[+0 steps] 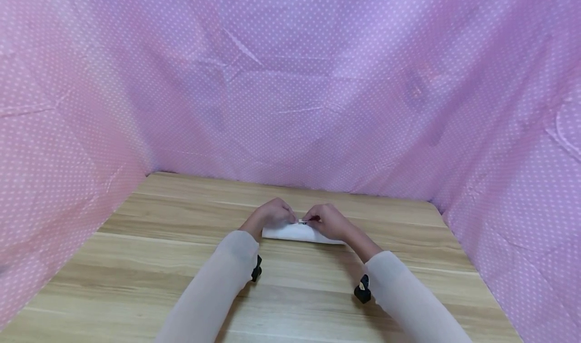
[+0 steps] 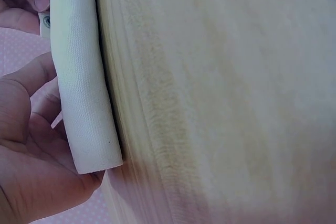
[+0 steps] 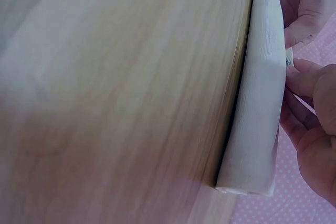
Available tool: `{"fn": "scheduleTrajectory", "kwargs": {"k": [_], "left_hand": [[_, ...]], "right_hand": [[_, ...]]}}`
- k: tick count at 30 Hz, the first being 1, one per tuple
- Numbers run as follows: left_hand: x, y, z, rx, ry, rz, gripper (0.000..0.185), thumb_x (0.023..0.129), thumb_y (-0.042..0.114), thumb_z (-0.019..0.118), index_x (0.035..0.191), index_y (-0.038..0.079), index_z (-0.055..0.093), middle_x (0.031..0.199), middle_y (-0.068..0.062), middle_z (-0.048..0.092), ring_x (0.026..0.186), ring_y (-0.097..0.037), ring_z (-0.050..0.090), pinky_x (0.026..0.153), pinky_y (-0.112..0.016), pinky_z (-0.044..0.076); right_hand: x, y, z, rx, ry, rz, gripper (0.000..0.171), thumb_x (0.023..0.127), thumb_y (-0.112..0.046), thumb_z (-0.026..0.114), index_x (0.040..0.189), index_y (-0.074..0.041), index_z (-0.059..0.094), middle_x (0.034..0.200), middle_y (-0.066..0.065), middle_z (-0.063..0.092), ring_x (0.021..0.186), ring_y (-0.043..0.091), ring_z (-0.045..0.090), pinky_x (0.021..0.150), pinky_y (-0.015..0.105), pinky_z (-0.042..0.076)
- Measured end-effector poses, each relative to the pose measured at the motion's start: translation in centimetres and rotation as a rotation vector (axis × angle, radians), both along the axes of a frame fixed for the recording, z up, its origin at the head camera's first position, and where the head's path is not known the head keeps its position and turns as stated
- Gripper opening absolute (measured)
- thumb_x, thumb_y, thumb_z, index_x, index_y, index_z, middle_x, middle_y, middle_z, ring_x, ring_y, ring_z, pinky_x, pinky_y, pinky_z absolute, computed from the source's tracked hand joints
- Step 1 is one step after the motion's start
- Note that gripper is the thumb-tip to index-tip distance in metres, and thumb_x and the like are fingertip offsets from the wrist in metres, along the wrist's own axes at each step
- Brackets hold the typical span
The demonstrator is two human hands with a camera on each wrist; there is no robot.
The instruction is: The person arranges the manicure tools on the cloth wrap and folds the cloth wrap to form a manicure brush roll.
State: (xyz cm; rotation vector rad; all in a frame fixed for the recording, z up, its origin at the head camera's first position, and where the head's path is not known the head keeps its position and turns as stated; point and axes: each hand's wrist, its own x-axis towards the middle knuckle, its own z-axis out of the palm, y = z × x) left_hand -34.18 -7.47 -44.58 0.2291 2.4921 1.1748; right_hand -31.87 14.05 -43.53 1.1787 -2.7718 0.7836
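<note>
A white canvas roll [image 1: 303, 234] lies crosswise on the table, its woven surface plain in the left wrist view. From its far side sticks a small pale tab with a metal snap [image 2: 46, 22]. My right hand [image 1: 330, 222] pinches this tab between thumb and finger. My left hand [image 1: 277, 213] holds the roll left of the tab, its fingers at the far side and partly hidden behind the canvas [image 2: 84, 87]. In the right wrist view, both hands' fingertips meet close to the tab [image 3: 289, 57].
The wood-grain table [image 1: 159, 257] spreads out around the roll. Pink dotted cloth [image 1: 290, 121] hangs behind the table and along both sides. Black wrist-worn devices [image 1: 362, 290] sit at both light sleeves.
</note>
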Motion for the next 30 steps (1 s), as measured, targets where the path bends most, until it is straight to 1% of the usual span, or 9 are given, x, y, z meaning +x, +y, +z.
{"fn": "scheduleTrajectory", "kwargs": {"k": [6,9,14,18,20,22,27,30], "left_hand": [[0.1,0.0,-0.2,0.025,-0.007,0.008,0.006,0.079,0.025,0.074,0.081,0.019,0.077,0.103,0.005,0.066,0.102,-0.02,0.053,0.097,-0.042,0.036],[0.1,0.0,-0.2,0.023,0.001,0.005,0.006,0.079,0.025,0.074,0.081,0.02,0.076,0.102,0.006,0.066,0.101,-0.018,0.052,0.097,-0.041,0.036],[0.1,0.0,-0.2,0.014,0.011,-0.004,0.006,0.08,0.025,0.073,0.081,0.02,0.076,0.102,0.006,0.067,0.103,-0.019,0.053,0.099,-0.043,0.034],[0.3,0.0,-0.2,-0.005,0.016,-0.003,0.006,0.079,0.027,0.073,0.08,0.021,0.076,0.107,0.005,0.066,0.11,-0.022,0.052,0.102,-0.046,0.032],[0.3,0.0,-0.1,-0.011,0.022,-0.008,0.007,0.079,0.027,0.074,0.08,0.021,0.076,0.109,0.005,0.066,0.112,-0.022,0.051,0.103,-0.046,0.031],[0.4,0.0,-0.1,-0.011,0.028,-0.018,0.007,0.079,0.027,0.073,0.081,0.021,0.076,0.109,0.005,0.066,0.111,-0.023,0.052,0.103,-0.046,0.032],[0.4,-0.1,0.0,-0.01,0.042,-0.044,0.008,0.081,0.026,0.072,0.086,0.021,0.076,0.104,0.006,0.068,0.108,-0.021,0.053,0.102,-0.044,0.033],[0.3,-0.1,0.0,-0.014,0.049,-0.058,0.01,0.082,0.027,0.071,0.087,0.02,0.076,0.101,0.007,0.068,0.105,-0.019,0.054,0.101,-0.043,0.034]], "right_hand": [[0.1,0.0,-0.1,-0.007,0.004,0.005,0.013,0.084,0.003,0.067,0.088,-0.008,0.073,0.086,-0.001,0.07,0.08,0.008,0.062,0.072,0.024,0.052],[0.1,0.1,-0.1,-0.005,-0.003,0.015,0.013,0.084,0.003,0.067,0.087,-0.009,0.072,0.085,-0.002,0.069,0.079,0.007,0.062,0.072,0.023,0.052],[0.0,0.1,0.2,0.012,-0.024,0.043,0.013,0.087,0.0,0.062,0.09,-0.009,0.071,0.086,-0.004,0.069,0.08,0.005,0.061,0.073,0.022,0.051],[-0.3,-0.1,0.4,0.011,-0.055,0.039,0.01,0.09,-0.007,0.061,0.091,-0.009,0.071,0.083,-0.006,0.067,0.07,0.005,0.056,0.064,0.023,0.049],[-0.5,-0.2,0.4,0.002,-0.087,0.032,0.009,0.091,-0.01,0.061,0.089,-0.009,0.071,0.08,-0.006,0.066,0.066,0.007,0.053,0.06,0.024,0.046],[-0.8,-0.2,0.3,-0.002,-0.131,0.014,0.008,0.091,-0.01,0.063,0.088,-0.011,0.071,0.078,-0.007,0.065,0.065,0.006,0.053,0.06,0.024,0.046],[-1.4,-0.3,0.4,-0.021,-0.26,-0.034,0.007,0.089,-0.008,0.066,0.084,-0.012,0.069,0.077,-0.007,0.065,0.071,0.008,0.056,0.066,0.024,0.047],[-1.6,-0.3,0.6,-0.033,-0.31,-0.026,0.002,0.088,-0.009,0.068,0.087,-0.009,0.068,0.08,-0.003,0.065,0.076,0.011,0.057,0.071,0.026,0.048]]}}
